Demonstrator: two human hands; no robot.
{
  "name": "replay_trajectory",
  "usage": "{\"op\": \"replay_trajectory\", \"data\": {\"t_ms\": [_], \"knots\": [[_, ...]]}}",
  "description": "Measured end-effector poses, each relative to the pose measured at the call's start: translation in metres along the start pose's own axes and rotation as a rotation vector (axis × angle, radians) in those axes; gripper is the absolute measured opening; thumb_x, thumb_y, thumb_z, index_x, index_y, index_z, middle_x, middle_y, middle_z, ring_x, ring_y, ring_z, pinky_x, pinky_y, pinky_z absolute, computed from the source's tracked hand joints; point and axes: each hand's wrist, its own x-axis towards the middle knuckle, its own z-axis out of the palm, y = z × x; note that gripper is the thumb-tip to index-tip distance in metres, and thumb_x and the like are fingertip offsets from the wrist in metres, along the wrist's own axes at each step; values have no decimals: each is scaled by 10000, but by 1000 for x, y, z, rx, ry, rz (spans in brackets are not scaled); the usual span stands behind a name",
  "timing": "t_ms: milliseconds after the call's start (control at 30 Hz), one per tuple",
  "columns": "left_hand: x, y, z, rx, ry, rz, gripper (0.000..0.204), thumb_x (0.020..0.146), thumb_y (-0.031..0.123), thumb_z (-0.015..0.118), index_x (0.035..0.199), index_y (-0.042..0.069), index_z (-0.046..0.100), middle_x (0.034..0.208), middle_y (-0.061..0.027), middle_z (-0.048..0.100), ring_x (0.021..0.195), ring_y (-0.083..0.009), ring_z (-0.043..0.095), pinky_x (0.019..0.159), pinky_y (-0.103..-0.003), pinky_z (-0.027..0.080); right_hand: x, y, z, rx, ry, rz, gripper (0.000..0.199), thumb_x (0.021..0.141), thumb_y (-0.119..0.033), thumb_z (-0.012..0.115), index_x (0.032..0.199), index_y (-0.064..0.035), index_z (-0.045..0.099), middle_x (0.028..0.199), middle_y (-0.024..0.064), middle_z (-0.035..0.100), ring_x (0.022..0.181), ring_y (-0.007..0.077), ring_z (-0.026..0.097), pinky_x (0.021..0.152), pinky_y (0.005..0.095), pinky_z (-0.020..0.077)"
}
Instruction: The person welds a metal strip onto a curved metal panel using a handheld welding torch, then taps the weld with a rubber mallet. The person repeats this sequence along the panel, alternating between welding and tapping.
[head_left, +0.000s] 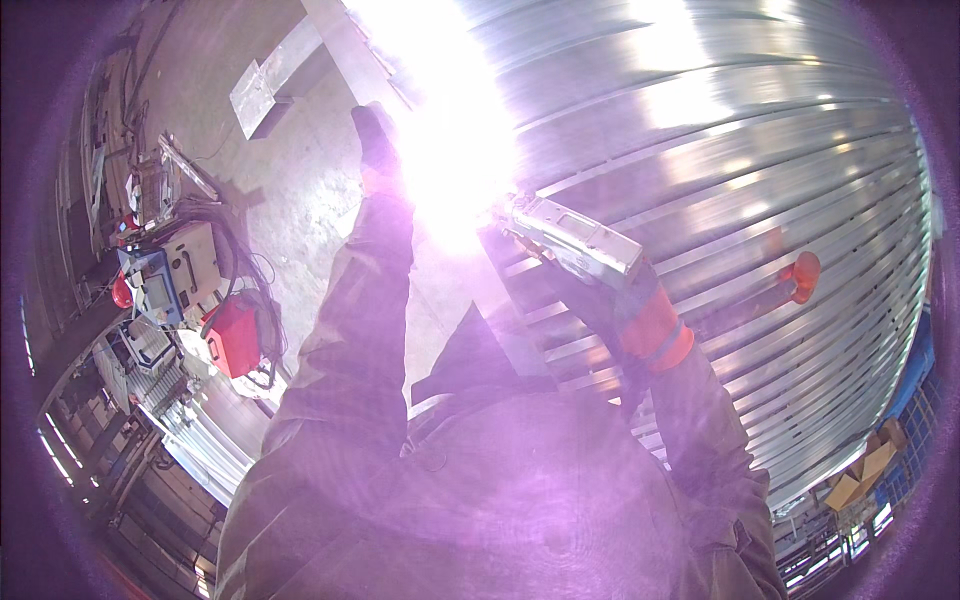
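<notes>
- The right hand (598, 300), in an orange-cuffed glove, grips a silver tool (580, 237), whose tip meets a blinding glare (455, 120).
- The left hand (376, 148) is just beside the glare; whether it is spread or holding something, I cannot tell.
- The ribbed metal (720, 205) spreads rightward from the glare, which hides part of its left edge.
- Work at that edge seems under way; glare hides what is finished and what remains.

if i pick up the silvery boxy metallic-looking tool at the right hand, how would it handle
The tool would probably stay stiff, judging by its straight-edged housing. Its flat faces make rolling unlikely. Its shiny surface might feel slippery.
</notes>
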Motion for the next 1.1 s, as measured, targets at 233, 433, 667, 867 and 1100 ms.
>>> {"op": "replay_trajectory", "data": {"t_ms": [233, 433, 667, 867, 1100], "knots": [[-2, 2, 2, -10, -10, 3, 1016, 916, 884, 578, 1579, 119, 487, 1486, -81, 535, 1365, -262, 503, 1176, -453, 415, 6, 10, 6, -22, 70, -246, 348, 975, -184, 793, 1259, 2, 718, 1133, 134, 764, 1006, 228, 760, 818, 351, 629], [-8, 8, 6, -36, -24, -8, 982, 924, 869, 588, 1556, 121, 511, 1461, -67, 551, 1345, -245, 514, 1168, -438, 419, 8, 13, 5, -111, 88, -325, 313, 969, -162, 796, 1223, 6, 722, 1048, 108, 766, 936, 197, 758, 767, 338, 628], [0, 0, 6, -23, -20, 103, 820, 940, 825, 626, 1415, 157, 606, 1272, 4, 606, 1212, -178, 565, 1091, -389, 453, 15, 24, 7, -152, 118, -478, 319, 965, -145, 809, 1231, 2, 712, 1039, 98, 773, 923, 190, 776, 771, 329, 651], [11, -3, -1, -52, 19, 49, 827, 920, 843, 633, 1402, 172, 607, 1211, -3, 604, 1140, -190, 581, 1023, -396, 481, 12, 36, 5, -150, 43, -374, 345, 972, -151, 808, 1259, 12, 708, 1072, 106, 780, 949, 156, 771, 771, 311, 652], [2, -2, 5, -23, 40, 55, 793, 933, 834, 624, 1358, 165, 633, 1137, -8, 605, 1084, -182, 590, 953, -381, 508, 12, 30, 2, -292, 49, -460, 354, 965, -162, 813, 1249, 29, 723, 1046, 123, 789, 908, 162, 769, 745, 306, 646]]}}
